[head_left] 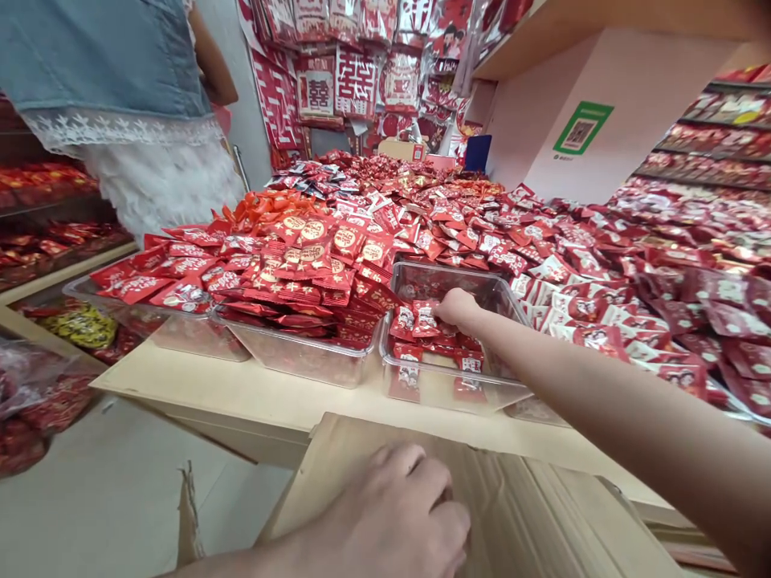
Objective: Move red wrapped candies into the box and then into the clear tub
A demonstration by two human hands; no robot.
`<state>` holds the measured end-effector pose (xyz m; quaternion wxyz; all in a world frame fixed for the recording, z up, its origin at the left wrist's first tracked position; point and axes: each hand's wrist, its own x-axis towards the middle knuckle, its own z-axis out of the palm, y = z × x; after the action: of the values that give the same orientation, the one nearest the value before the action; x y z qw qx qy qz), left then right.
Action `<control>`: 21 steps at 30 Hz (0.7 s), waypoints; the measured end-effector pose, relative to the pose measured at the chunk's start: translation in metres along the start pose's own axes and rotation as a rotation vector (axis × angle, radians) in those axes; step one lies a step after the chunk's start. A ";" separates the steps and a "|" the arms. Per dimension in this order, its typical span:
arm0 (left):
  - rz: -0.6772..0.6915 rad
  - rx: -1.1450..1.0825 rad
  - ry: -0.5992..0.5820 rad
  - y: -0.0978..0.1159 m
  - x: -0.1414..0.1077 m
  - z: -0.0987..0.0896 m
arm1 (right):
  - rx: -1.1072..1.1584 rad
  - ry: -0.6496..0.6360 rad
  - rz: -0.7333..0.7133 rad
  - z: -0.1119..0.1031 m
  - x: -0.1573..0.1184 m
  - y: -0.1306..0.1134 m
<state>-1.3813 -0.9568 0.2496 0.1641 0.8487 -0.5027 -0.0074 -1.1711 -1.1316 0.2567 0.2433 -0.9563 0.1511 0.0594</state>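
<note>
My right hand (458, 311) reaches into a clear plastic bin (446, 377) that holds a few small red packets (425, 319). Its fingertips are hidden down among the packets, so what they hold is not visible. My left hand (401, 514) rests low in front, over a brown cardboard box (506, 498), with its fingers curled in; whether something is under them cannot be seen. Left of the bin, another clear bin (301, 357) is heaped with red packets with gold print (313, 253).
A pale wooden counter (289, 401) carries more heaps of red and white packets (578, 305). At the left stands a person in a denim top (108, 56). A pillar (566, 104) with a green-framed code rises at right. Shelves flank both sides.
</note>
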 end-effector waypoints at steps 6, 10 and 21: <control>0.038 0.071 0.080 -0.001 0.000 0.003 | -0.255 0.102 -0.113 -0.004 -0.010 -0.004; 0.037 0.057 0.116 0.000 0.000 0.004 | -0.343 0.140 -0.207 -0.006 -0.013 -0.004; 0.045 0.000 0.063 0.003 -0.001 -0.002 | -0.419 0.166 -0.371 -0.031 -0.023 -0.010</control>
<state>-1.3839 -0.9564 0.2519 0.1801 0.8369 -0.5164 0.0230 -1.1884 -1.1323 0.2926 0.0340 -0.9986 -0.0226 -0.0348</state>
